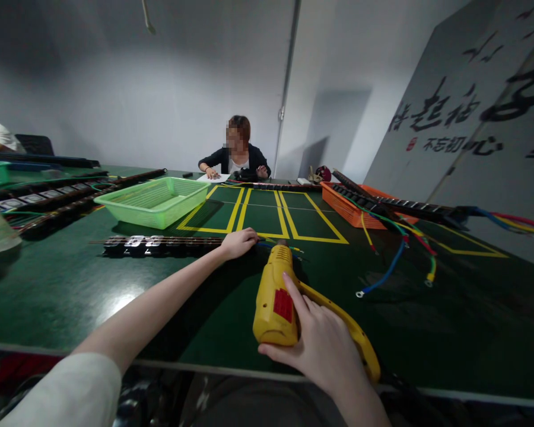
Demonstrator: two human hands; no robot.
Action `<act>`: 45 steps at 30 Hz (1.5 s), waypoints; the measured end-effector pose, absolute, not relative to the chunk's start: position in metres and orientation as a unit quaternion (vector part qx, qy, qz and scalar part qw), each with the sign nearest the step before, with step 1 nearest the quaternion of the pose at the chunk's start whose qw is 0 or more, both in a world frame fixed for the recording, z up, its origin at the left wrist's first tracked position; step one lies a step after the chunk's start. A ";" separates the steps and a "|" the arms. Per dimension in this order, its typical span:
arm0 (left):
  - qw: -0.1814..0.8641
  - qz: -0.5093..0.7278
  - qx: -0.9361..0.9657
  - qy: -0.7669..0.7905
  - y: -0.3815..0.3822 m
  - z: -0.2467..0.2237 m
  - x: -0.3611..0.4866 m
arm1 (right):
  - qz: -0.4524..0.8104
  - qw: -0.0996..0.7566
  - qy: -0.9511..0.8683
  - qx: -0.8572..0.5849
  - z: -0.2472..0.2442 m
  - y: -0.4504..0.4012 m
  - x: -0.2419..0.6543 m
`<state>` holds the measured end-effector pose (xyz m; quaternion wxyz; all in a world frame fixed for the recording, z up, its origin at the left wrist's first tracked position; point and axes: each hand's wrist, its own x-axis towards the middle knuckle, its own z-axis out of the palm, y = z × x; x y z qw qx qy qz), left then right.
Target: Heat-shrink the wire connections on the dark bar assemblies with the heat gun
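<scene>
On a green table (427, 332), the right hand (327, 341) wraps a yellow heat gun (267, 296), probably rigid, fairly weighty and best held by its handle (358, 335), while the left hand (240, 243) curls over the end of a likely stiff black strip (182, 246), its exact grip hidden.

Tabletop (213, 314), smooth and glossy; heat gun (267, 290), smooth plastic with a dull metal nozzle (283, 242); black strip (191, 244), glossy; green basket (153, 213) and orange basket (345, 206), moulded plastic; blue wire (389, 271), smooth plastic; ring terminal (360, 294), shiny metal; sleeve (73, 391), matt cloth; wall (137, 89), smooth and matt
</scene>
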<state>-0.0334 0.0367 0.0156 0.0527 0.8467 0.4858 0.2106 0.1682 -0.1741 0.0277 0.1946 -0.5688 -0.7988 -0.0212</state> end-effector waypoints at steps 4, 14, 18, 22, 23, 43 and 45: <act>-0.028 0.205 0.851 0.482 0.028 0.015 -0.029 | -0.054 0.205 -0.778 -0.592 0.026 -0.179 0.187; -0.036 0.204 0.819 0.535 0.022 0.011 -0.017 | -0.085 0.208 -0.768 -0.599 0.020 -0.183 0.193; -0.025 0.211 0.808 0.549 0.022 0.010 -0.016 | -0.078 0.207 -0.771 -0.598 0.018 -0.186 0.177; -0.037 0.222 0.808 0.545 0.021 0.008 -0.015 | -0.042 0.209 -0.776 -0.594 0.021 -0.185 0.154; -0.041 0.221 0.808 0.545 0.021 0.008 -0.015 | -0.029 0.205 -0.785 -0.584 0.022 -0.184 0.149; -0.041 0.227 0.816 0.531 0.022 0.006 -0.019 | 0.000 0.184 -0.798 -0.574 0.026 -0.179 0.175; -0.048 0.231 0.816 0.528 0.021 0.005 -0.018 | -0.020 0.182 -0.794 -0.580 0.023 -0.179 0.186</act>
